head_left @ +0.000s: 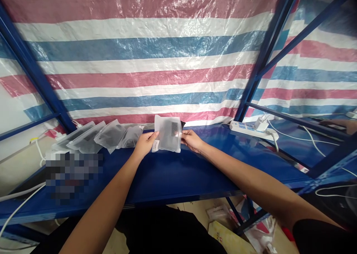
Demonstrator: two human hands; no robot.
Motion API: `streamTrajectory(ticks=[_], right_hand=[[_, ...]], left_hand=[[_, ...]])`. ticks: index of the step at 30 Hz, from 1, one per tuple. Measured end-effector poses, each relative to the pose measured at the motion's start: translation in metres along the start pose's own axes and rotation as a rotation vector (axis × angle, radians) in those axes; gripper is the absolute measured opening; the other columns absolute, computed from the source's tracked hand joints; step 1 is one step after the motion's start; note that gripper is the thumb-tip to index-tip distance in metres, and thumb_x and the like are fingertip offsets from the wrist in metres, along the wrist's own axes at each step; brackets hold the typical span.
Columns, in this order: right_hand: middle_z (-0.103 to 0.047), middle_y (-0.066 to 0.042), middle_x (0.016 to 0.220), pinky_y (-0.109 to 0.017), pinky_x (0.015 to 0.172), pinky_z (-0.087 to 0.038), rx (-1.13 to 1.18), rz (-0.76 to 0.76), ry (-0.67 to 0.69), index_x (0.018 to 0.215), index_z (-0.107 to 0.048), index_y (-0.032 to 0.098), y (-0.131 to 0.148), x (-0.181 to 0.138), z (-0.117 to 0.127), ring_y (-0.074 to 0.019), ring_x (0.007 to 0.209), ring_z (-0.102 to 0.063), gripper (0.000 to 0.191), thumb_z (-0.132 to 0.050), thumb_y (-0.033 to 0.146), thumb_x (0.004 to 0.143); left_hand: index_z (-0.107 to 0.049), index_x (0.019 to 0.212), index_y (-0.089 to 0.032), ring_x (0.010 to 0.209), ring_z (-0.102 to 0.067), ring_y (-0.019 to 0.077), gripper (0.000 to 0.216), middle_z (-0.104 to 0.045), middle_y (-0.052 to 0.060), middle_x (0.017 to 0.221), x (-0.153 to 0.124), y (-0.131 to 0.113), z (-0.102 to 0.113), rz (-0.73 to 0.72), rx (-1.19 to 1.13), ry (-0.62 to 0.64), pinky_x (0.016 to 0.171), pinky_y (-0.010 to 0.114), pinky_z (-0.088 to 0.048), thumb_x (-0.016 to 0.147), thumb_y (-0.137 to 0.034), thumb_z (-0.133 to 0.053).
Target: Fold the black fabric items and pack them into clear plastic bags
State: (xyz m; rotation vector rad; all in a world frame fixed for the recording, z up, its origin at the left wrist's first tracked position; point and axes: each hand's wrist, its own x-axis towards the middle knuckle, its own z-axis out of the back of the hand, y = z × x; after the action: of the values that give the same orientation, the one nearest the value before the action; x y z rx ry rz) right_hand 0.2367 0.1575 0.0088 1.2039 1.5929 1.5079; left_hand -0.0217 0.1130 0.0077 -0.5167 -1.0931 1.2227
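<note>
A frosted, see-through zip bag (167, 135) is held up over the middle of the blue shelf, its zip side to the right. My left hand (147, 142) pinches its left edge, thumb in front, just above a small white label (156, 145). At the opposite edge, the closed fingers of my right hand (192, 140) grip the bag by its zip side. Dark printing shows near the bag's upper right. A small black piece (183, 124) sticks out beside that corner; I cannot tell what it is. Several similar zip bags (110, 135) lie in an overlapping row to the left.
A white power strip (251, 129) with plugs and cables stands at the right, by a blue frame post (258, 71). A pixelated patch covers something dark at the shelf's left. Striped plastic sheeting (150, 49) hangs behind. Below are a yellow box (227, 237) and plastic bags.
</note>
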Motion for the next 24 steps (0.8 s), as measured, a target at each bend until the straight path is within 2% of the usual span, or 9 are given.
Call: streamTrajectory(ticks=[4, 7, 10, 12, 16, 19, 22, 24], right_hand=[[-0.082, -0.01, 0.09, -0.036, 0.077, -0.071, 0.022, 0.055, -0.123, 0.081, -0.078, 0.018, 0.006, 0.012, 0.014, -0.0231, 0.083, -0.079, 0.036, -0.098, 0.047, 0.074], [-0.081, -0.008, 0.091, -0.034, 0.065, -0.069, 0.082, 0.079, -0.326, 0.087, -0.072, 0.02, 0.016, 0.019, 0.029, -0.0239, 0.083, -0.077, 0.034, -0.093, 0.045, 0.079], [-0.077, -0.002, 0.085, -0.031, 0.058, -0.065, 0.134, 0.16, -0.567, 0.094, -0.064, 0.023, 0.03, 0.024, 0.046, -0.022, 0.079, -0.075, 0.034, -0.085, 0.047, 0.084], [-0.072, 0.001, 0.08, -0.032, 0.058, -0.065, 0.162, 0.267, -0.649, 0.096, -0.06, 0.023, 0.041, 0.025, 0.056, -0.0208, 0.074, -0.074, 0.036, -0.082, 0.05, 0.085], [-0.07, 0.002, 0.082, -0.03, 0.065, -0.064, 0.215, 0.571, -0.705, 0.095, -0.063, 0.023, 0.064, 0.019, 0.063, -0.0183, 0.075, -0.073, 0.034, -0.08, 0.052, 0.086], [-0.071, 0.002, 0.086, -0.028, 0.074, -0.063, 0.163, 0.75, -0.665, 0.093, -0.067, 0.022, 0.081, 0.006, 0.057, -0.0167, 0.083, -0.073, 0.032, -0.081, 0.05, 0.088], [-0.073, 0.001, 0.092, -0.03, 0.081, -0.063, 0.057, 0.859, -0.556, 0.099, -0.071, 0.023, 0.104, -0.013, 0.043, -0.0183, 0.091, -0.074, 0.029, -0.082, 0.049, 0.092], [-0.074, 0.0, 0.097, -0.032, 0.085, -0.064, 0.038, 0.938, -0.515, 0.105, -0.072, 0.024, 0.123, -0.024, 0.033, -0.0195, 0.097, -0.076, 0.025, -0.082, 0.045, 0.094]], left_hand=[[-0.063, 0.071, -0.021, 0.061, -0.051, 0.0172, 0.05, -0.054, -0.002, 0.059, 0.006, 0.002, 0.013, -0.017, 0.156, -0.188, 0.058, 0.029, -0.034, 0.101, -0.06, -0.056], [-0.055, 0.064, -0.023, 0.06, -0.049, 0.0187, 0.049, -0.055, 0.001, 0.058, 0.009, 0.005, 0.024, -0.032, 0.309, -0.307, 0.062, 0.031, -0.033, 0.103, -0.053, -0.054], [-0.056, 0.062, -0.024, 0.062, -0.053, 0.0215, 0.047, -0.061, 0.004, 0.059, 0.011, 0.008, 0.033, -0.027, 0.412, -0.331, 0.065, 0.033, -0.035, 0.103, -0.048, -0.055], [-0.064, 0.067, -0.024, 0.068, -0.061, 0.025, 0.041, -0.069, 0.006, 0.066, 0.012, 0.01, 0.038, -0.027, 0.45, -0.332, 0.069, 0.034, -0.04, 0.101, -0.046, -0.058], [-0.076, 0.089, -0.024, 0.088, -0.074, 0.0326, 0.026, -0.082, 0.011, 0.091, 0.015, 0.015, 0.047, -0.032, 0.447, -0.446, 0.081, 0.039, -0.049, 0.101, -0.041, -0.061], [-0.078, 0.109, -0.021, 0.096, -0.077, 0.0352, 0.025, -0.084, 0.015, 0.104, 0.016, 0.019, 0.053, 0.009, 0.455, -0.509, 0.091, 0.043, -0.053, 0.102, -0.038, -0.061], [-0.068, 0.143, -0.018, 0.097, -0.078, 0.0346, 0.046, -0.084, 0.014, 0.108, 0.015, 0.021, 0.054, 0.003, 0.431, -0.525, 0.098, 0.047, -0.054, 0.101, -0.035, -0.063], [-0.06, 0.155, -0.02, 0.093, -0.078, 0.0327, 0.056, -0.084, 0.012, 0.11, 0.014, 0.021, 0.051, -0.057, 0.409, -0.52, 0.099, 0.047, -0.056, 0.1, -0.031, -0.064]])
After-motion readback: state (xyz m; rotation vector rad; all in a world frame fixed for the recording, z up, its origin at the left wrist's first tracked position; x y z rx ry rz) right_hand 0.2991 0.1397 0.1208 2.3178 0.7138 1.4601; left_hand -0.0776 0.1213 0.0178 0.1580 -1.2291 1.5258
